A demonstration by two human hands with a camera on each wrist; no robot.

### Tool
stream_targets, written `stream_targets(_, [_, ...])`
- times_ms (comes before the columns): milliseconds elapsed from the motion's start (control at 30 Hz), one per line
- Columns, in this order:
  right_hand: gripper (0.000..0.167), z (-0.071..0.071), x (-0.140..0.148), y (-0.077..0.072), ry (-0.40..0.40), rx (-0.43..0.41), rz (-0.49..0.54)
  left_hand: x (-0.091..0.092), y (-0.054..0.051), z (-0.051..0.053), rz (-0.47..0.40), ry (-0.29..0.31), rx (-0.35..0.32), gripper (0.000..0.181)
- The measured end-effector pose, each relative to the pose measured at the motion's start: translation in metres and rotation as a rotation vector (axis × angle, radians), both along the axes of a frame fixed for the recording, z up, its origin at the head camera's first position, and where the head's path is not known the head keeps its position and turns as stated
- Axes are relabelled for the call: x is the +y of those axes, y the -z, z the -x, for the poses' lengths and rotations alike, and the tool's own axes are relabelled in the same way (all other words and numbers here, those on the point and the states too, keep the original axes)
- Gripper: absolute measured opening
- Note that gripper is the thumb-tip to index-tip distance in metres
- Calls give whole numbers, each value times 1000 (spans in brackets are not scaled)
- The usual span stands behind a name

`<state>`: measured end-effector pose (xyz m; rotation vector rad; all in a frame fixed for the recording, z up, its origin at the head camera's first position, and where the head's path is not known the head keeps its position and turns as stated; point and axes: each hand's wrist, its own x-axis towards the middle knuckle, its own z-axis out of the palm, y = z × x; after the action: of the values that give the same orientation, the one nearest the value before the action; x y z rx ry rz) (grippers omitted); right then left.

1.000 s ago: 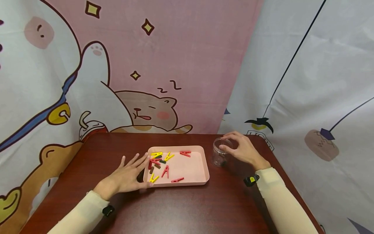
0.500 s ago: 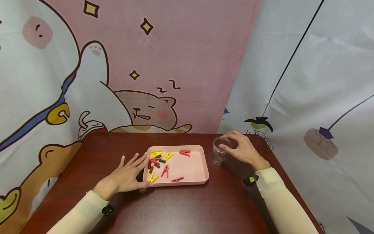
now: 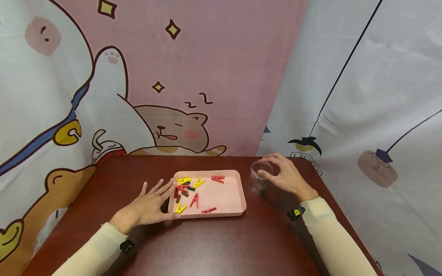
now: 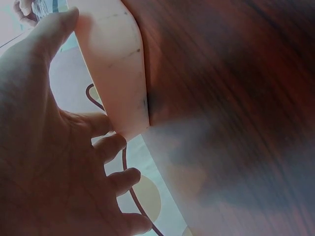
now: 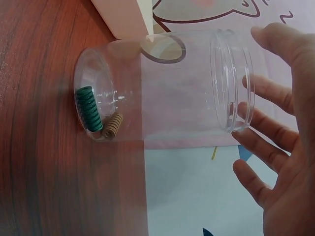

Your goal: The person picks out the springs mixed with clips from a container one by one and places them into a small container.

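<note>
My left hand (image 3: 148,203) has its fingers spread and touches the left end of a pink tray (image 3: 224,199). Several red clothespins (image 3: 218,179) and yellow clothespins (image 3: 198,183) lie in this tray, mixed with short brown springs (image 3: 185,194), green springs (image 3: 191,189) and a dark red one. Right of the tray stands a clear jar (image 3: 254,187), upright and lidless. My right hand (image 3: 286,174) is at its mouth, thumb and relaxed fingers spread about the rim. A green spring (image 5: 88,108) and a brown spring (image 5: 113,125) lie at the jar's bottom in the right wrist view.
Both things stand on a dark red-brown wooden table (image 3: 221,245). A cartoon-printed cloth (image 3: 235,76) hangs just behind its far edge. The jar is close to the table's back right corner.
Everything shifts slightly upward in the head view as the camera moves. Hands, tray and jar keep the same places relative to each other.
</note>
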<state>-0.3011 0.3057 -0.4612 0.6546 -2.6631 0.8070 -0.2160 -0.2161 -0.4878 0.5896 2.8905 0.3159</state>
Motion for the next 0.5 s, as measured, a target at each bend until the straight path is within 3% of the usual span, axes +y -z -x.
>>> stream_targets(300, [46, -6, -11, -3, -6, 23, -13, -1, 0, 2, -5, -3, -9, 124])
stream_targets(500, [45, -9, -22, -4, -30, 90, -33, -3, 1, 2, -2, 2, -15, 126])
